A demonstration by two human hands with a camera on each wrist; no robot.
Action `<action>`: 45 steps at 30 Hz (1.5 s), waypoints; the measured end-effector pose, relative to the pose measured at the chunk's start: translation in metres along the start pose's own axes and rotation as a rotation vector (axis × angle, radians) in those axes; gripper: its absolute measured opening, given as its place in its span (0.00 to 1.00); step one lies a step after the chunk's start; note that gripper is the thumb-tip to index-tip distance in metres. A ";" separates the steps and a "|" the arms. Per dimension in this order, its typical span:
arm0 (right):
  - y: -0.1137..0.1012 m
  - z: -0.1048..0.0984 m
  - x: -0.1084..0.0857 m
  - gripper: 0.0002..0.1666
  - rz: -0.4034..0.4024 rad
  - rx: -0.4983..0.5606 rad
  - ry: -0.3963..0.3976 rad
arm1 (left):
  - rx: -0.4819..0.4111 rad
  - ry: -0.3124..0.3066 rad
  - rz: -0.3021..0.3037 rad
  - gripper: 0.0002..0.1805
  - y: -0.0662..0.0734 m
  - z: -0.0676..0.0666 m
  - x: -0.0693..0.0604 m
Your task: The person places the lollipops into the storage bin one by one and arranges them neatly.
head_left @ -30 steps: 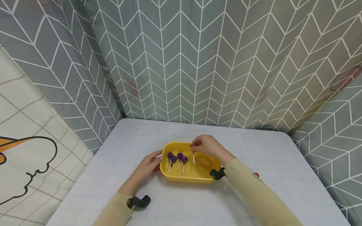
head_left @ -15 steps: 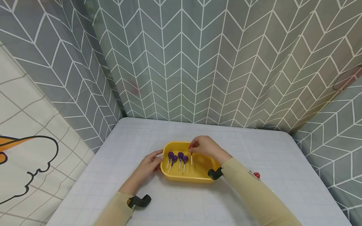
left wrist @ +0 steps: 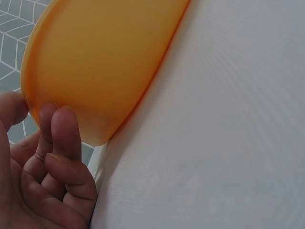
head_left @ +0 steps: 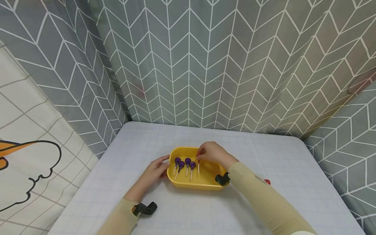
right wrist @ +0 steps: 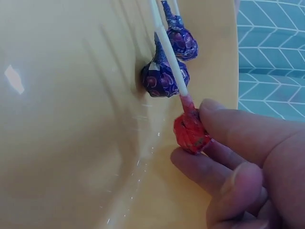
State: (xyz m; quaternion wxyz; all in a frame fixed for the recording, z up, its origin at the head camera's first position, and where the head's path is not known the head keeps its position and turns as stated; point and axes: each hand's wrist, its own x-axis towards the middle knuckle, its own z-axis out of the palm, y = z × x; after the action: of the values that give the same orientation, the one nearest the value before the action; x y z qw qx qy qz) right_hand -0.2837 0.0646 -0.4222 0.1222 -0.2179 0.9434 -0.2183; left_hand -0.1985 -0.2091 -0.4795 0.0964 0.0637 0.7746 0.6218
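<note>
In the head view a yellow tray (head_left: 194, 187) stands on the table. Purple-wrapped lollipops (head_left: 188, 162), several of them, lie side by side in its left half, sticks toward the near side. My right hand (head_left: 213, 152) is over the far part of the tray and pinches a red lollipop (right wrist: 191, 131) by its wrapped head between thumb and finger. Its white stick points toward the near side, beside the purple ones. At the tray's left end my left hand (head_left: 155, 169) holds the rim, with the thumb at the edge and fingers against the outer wall (left wrist: 109, 62).
Another red lollipop (head_left: 267, 181) lies on the table to the right, partly hidden by my right sleeve (head_left: 261, 192). The white-covered table (head_left: 147, 137) is bordered by a grey patterned curtain (head_left: 188, 65) behind it.
My right hand has shifted slightly left and lower with the red lollipop, bringing it nearer the purple ones. The left hand keeps its place at the tray.
</note>
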 end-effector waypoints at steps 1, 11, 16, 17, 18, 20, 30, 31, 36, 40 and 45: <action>0.000 0.000 0.000 0.07 0.000 -0.003 -0.007 | 0.000 0.000 -0.001 0.25 0.000 0.000 0.000; -0.005 0.001 -0.001 0.08 0.039 0.007 -0.062 | 0.009 -0.005 -0.006 0.25 -0.001 0.000 0.001; -0.004 0.003 -0.001 0.09 0.048 0.001 -0.088 | 0.010 -0.008 0.003 0.25 -0.001 0.000 0.001; -0.003 0.004 -0.001 0.09 0.045 -0.006 -0.091 | 0.009 -0.007 0.004 0.25 -0.001 0.000 0.001; -0.003 0.005 0.000 0.09 0.042 -0.015 -0.094 | 0.009 -0.005 0.005 0.25 -0.001 0.000 0.001; -0.002 0.006 0.001 0.09 0.037 -0.029 -0.097 | 0.008 -0.003 0.005 0.25 -0.001 0.000 0.001; -0.004 0.009 0.001 0.10 0.060 -0.033 -0.101 | 0.023 0.005 0.008 0.25 -0.001 0.001 0.001; -0.004 0.010 0.001 0.10 0.059 -0.033 -0.099 | 0.024 0.004 0.008 0.25 0.000 0.001 0.001; -0.004 0.011 0.001 0.10 0.067 -0.037 -0.099 | 0.025 -0.005 0.004 0.25 -0.005 0.000 0.004; -0.003 0.011 0.001 0.10 0.069 -0.032 -0.101 | 0.022 0.003 0.001 0.27 -0.024 -0.002 0.013; -0.001 0.011 0.001 0.11 0.076 -0.022 -0.105 | 0.024 0.009 0.008 0.28 -0.032 -0.002 0.016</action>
State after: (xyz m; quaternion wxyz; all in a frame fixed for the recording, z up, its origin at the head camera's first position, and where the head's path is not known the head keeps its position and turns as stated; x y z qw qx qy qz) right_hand -0.2808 0.0589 -0.4311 0.1773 -0.1942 0.9456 -0.1915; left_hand -0.2141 -0.2149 -0.5111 0.0896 0.0650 0.7822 0.6131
